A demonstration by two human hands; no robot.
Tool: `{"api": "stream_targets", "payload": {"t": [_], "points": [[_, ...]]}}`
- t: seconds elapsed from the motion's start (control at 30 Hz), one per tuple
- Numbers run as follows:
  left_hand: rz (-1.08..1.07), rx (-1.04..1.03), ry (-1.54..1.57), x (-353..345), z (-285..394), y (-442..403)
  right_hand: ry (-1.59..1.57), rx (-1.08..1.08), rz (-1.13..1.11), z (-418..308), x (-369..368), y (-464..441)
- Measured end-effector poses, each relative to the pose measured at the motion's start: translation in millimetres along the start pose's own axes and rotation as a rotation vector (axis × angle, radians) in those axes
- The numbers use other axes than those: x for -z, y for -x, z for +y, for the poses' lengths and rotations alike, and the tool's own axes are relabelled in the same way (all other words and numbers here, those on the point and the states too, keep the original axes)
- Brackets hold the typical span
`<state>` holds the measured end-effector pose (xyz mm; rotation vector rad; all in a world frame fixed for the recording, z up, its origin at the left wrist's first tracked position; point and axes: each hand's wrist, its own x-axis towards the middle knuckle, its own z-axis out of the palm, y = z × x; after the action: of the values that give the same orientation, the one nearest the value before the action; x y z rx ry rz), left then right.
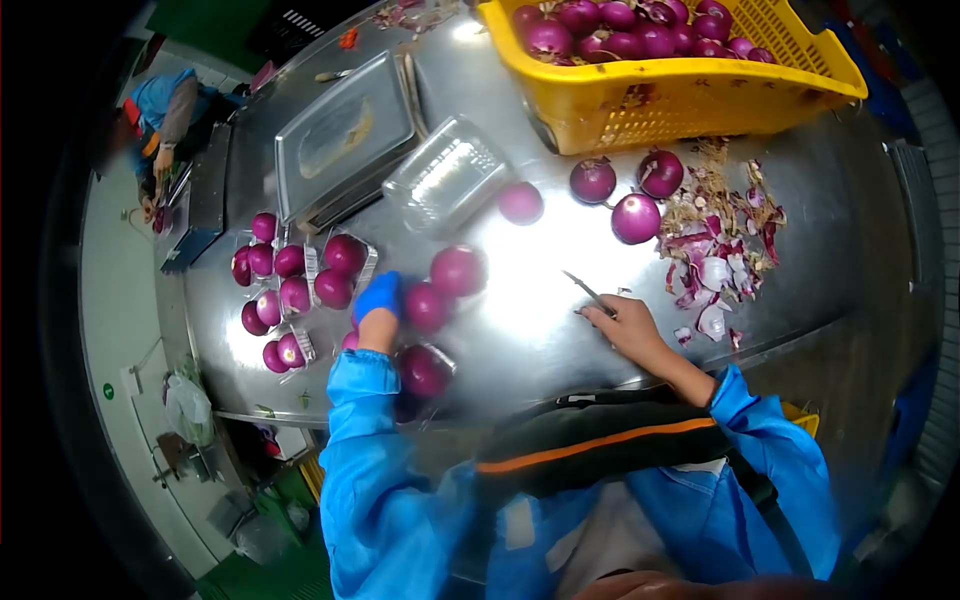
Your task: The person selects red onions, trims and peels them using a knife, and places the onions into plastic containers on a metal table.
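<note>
My left hand (378, 298), in a blue glove, is over the metal table between a clear tray of red onions (342, 272) and several loose red onions (428, 307). Its fingers are hidden, so whether it grips anything does not show. Bare and further right, my right hand (632, 331) is closed around a small knife (590, 294), whose blade points up and left over the table. Below the loose onions, another onion (423, 370) sits in clear packaging near the front edge.
A yellow crate (660, 100) of onions stands at the back right, with three onions and a heap of peelings (712, 270) in front. Stacked empty clear trays (448, 175) lie beside a glass-topped scale or box (345, 135). Packed onions (290, 262) sit left; another person (170, 110) works beyond.
</note>
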<state>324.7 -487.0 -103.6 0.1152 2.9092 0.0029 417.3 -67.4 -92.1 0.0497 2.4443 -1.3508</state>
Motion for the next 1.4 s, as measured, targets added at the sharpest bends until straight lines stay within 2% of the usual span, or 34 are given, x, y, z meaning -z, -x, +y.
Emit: {"api": "stream_targets", "payload": {"t": [0.13, 0.23, 0.27, 0.3, 0.37, 0.47, 0.53, 0.7, 0.73, 0.8, 0.97, 1.1, 1.17, 1.23, 1.3, 1.33, 1.4], "points": [[0.149, 0.0, -0.02, 32.8, -7.2, -3.7, 0.045, -0.017, 0.139, 19.3, 18.0, 25.8], [0.344, 0.051, 0.081, 76.1, 27.5, -21.2, 0.095, 0.035, 0.219, 26.1, 24.1, 37.6], [0.386, -0.067, 0.177, 86.8, 41.3, -25.2, 0.103, 0.06, 0.235, 27.7, 24.2, 40.5], [0.706, -0.403, 0.14, 100.7, 88.6, -42.0, 0.125, -0.021, 0.077, 18.5, 28.8, 38.2], [0.619, -0.385, 0.035, 88.4, 108.3, -70.5, 0.123, 0.254, 0.223, 44.0, 9.8, 34.5], [0.008, -0.126, -0.105, 62.4, 94.6, -106.9, 0.199, 0.28, 0.2, 44.8, 9.7, 32.7], [-0.008, -0.206, -0.147, 57.1, 87.6, -106.1, 0.25, 0.264, 0.191, 51.4, 13.5, 36.3], [0.086, -0.187, -0.137, 80.3, 109.7, -93.1, 0.242, 0.184, 0.125, 50.4, 43.4, 53.0], [0.167, -0.243, -0.091, 74.6, 105.2, -96.1, 0.258, 0.196, 0.158, 55.9, 44.1, 53.0], [0.149, -0.222, -0.147, 82.7, 108.1, -99.1, 0.291, 0.217, 0.218, 73.0, 37.4, 52.6], [0.267, -0.231, -0.215, 102.5, 117.9, -79.6, 0.278, 0.243, 0.184, 86.2, 33.1, 47.2], [0.223, -0.308, -0.264, 123.8, 163.4, -27.7, 0.182, 0.164, 0.195, 88.7, 46.9, 41.5], [0.235, -0.384, -0.284, 115.7, 189.3, 9.2, 0.005, 0.05, 0.231, 91.5, 57.2, 38.3], [0.01, -0.467, -0.414, 76.1, 204.3, 19.1, -0.144, 0.012, 0.31, 94.6, 63.3, 34.9], [0.017, -0.546, -0.214, 75.2, 243.4, 50.3, -0.263, 0.046, 0.432, 99.7, 64.0, 29.2], [-0.044, -0.532, -0.136, 69.4, 263.5, 54.4, -0.326, -0.021, 0.362, 106.4, 65.0, 25.3], [-0.1, -0.531, -0.001, 60.3, 291.8, 58.8, -0.346, -0.029, 0.359, 101.7, 73.3, 22.5]]}}
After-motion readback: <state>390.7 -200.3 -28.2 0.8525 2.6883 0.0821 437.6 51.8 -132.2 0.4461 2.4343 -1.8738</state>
